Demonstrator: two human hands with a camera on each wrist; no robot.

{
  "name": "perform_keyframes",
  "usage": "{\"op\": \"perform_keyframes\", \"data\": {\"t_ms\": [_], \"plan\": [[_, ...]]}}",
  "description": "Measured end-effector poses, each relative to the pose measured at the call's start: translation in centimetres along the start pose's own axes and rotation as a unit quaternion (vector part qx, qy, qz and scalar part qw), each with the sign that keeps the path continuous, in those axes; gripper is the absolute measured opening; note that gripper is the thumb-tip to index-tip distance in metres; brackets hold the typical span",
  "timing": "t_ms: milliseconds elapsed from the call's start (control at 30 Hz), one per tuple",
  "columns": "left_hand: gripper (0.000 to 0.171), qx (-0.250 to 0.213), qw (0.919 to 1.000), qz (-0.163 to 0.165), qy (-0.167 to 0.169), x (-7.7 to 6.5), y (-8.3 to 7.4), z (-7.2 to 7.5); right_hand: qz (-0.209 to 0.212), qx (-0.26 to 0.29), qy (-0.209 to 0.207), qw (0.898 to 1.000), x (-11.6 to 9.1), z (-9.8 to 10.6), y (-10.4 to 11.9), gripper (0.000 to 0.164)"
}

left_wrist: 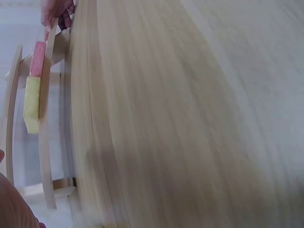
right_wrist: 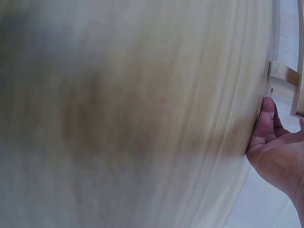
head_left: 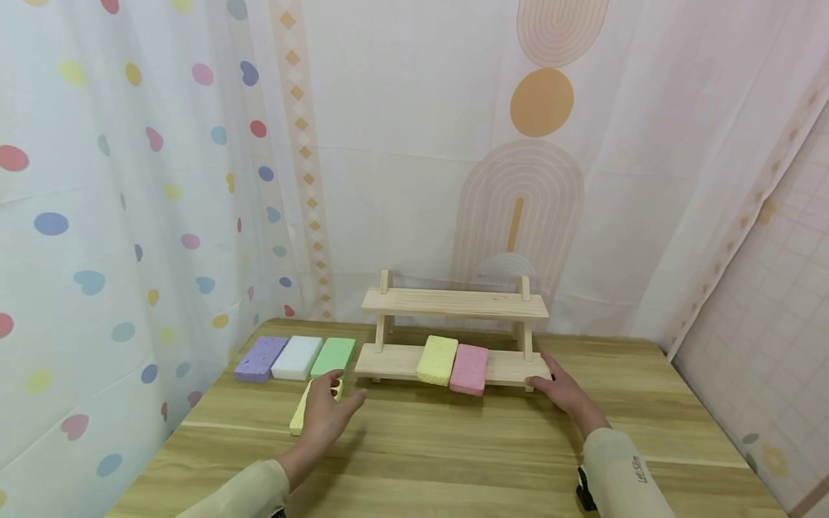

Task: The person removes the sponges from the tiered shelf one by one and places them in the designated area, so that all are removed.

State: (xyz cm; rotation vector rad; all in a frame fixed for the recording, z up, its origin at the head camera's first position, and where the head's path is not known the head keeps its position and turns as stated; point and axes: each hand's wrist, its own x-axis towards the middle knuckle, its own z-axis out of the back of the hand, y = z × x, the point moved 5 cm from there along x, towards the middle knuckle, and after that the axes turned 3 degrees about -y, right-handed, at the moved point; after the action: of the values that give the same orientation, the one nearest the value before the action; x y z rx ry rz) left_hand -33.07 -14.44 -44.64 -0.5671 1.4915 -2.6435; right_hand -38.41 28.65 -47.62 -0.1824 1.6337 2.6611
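Observation:
A two-tier wooden shelf (head_left: 453, 302) stands at the back of the table. On its lower board a yellow sponge (head_left: 437, 360) and a pink sponge (head_left: 469, 368) lie side by side, the pink one jutting past the front edge. My right hand (head_left: 566, 392) holds the right end of that lower board, thumb on top and fingers curled by its end. Left of the shelf, my left hand (head_left: 327, 416) hovers over or touches a pale yellow sponge (head_left: 299, 417), thumb spread away from the fingers. The hand hides part of this sponge; contact is unclear.
A purple sponge (head_left: 261, 358), a white sponge (head_left: 297, 357) and a green sponge (head_left: 334, 355) lie in a row at the table's back left. Wood-grain table (head_left: 453, 460) extends in front of the shelf. Patterned curtains (head_left: 401, 201) hang behind and beside it.

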Motion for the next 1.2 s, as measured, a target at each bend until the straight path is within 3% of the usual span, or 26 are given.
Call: {"op": "perform_keyframes", "data": {"t_ms": [400,767,1200], "plan": [[0.063,-0.031,0.9992,-0.005,0.024,-0.1,-1.4,-2.6,0.018,-0.001,0.0,1.0,0.1,0.1,-0.1,0.097],[0.067,-0.043,0.9981,-0.015,0.042,-0.4,-2.6,-4.5,-0.012,0.0,-0.001,1.0,-0.1,0.0,0.0,0.09],[0.071,-0.047,0.9982,-0.027,0.023,-0.4,-3.8,-7.1,-0.009,0.015,-0.001,1.0,0.5,0.1,-0.7,0.096]]}}
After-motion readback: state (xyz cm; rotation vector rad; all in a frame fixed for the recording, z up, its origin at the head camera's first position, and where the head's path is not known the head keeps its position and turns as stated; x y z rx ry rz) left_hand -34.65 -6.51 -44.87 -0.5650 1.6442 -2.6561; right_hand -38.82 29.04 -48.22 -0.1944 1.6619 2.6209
